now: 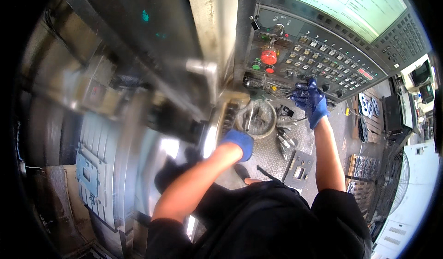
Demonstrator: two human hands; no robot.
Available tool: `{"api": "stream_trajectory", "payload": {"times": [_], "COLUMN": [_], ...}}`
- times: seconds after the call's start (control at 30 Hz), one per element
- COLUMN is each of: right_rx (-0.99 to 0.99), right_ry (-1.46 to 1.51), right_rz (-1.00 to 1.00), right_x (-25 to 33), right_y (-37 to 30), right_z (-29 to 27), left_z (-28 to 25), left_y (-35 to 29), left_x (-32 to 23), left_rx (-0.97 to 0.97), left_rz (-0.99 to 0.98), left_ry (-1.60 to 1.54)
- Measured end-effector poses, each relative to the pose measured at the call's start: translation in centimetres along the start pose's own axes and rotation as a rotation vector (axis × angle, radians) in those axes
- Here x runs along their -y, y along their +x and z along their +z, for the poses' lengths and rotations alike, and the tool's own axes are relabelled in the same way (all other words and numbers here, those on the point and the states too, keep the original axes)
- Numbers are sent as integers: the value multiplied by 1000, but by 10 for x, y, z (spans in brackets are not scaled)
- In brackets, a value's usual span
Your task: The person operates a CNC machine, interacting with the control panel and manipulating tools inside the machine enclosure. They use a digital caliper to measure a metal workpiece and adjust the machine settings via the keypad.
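Note:
My right hand (311, 101), in a blue glove with dark coated fingers, is at the lower edge of a machine control panel (300, 30). Its fingers are stretched and apart, with one fingertip close to a row of knobs; I cannot tell whether it touches one. My left hand (240, 143), also in a blue glove, is curled closed beside a round grimy tub (270, 132). The fingers of that hand are turned away, so anything in them is hidden. On the panel are a red mushroom-shaped button (268, 57) and a lit screen (353, 5).
On the left, blurred, is the machine's interior with a pale blue metal block (107, 166). Tools (285, 143) and a dark plate with a square opening (299, 169) lie on a checkered metal surface. Metal parts on pallets (367, 166) and a large fan (392, 180) are at the right.

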State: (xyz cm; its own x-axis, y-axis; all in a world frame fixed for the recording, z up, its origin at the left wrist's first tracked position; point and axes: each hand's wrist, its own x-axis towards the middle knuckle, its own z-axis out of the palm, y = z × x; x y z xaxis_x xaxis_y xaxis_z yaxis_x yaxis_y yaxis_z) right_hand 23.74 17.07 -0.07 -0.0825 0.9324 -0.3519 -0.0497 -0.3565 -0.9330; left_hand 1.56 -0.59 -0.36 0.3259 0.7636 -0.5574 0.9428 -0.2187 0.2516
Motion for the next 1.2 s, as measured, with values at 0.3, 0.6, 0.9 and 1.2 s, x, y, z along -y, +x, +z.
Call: {"api": "stream_trajectory", "payload": {"times": [0.3, 0.6, 0.9, 1.2], "right_rx": [18, -59, -147, -140], "right_ry": [-473, -569, -728, -674], "right_rz": [-682, -934, -834, -864], "right_x": [-13, -39, -16, -26], "right_y": [-56, 2, 10, 33], "right_z": [74, 92, 100, 91], "left_z": [-4, 51, 56, 59], "left_y": [2, 57, 82, 89], "left_x": [8, 1, 2, 9], "left_rx": [14, 53, -47, -123], "left_rz": [-27, 79, 33, 31], "left_ry": [-13, 96, 79, 54]}}
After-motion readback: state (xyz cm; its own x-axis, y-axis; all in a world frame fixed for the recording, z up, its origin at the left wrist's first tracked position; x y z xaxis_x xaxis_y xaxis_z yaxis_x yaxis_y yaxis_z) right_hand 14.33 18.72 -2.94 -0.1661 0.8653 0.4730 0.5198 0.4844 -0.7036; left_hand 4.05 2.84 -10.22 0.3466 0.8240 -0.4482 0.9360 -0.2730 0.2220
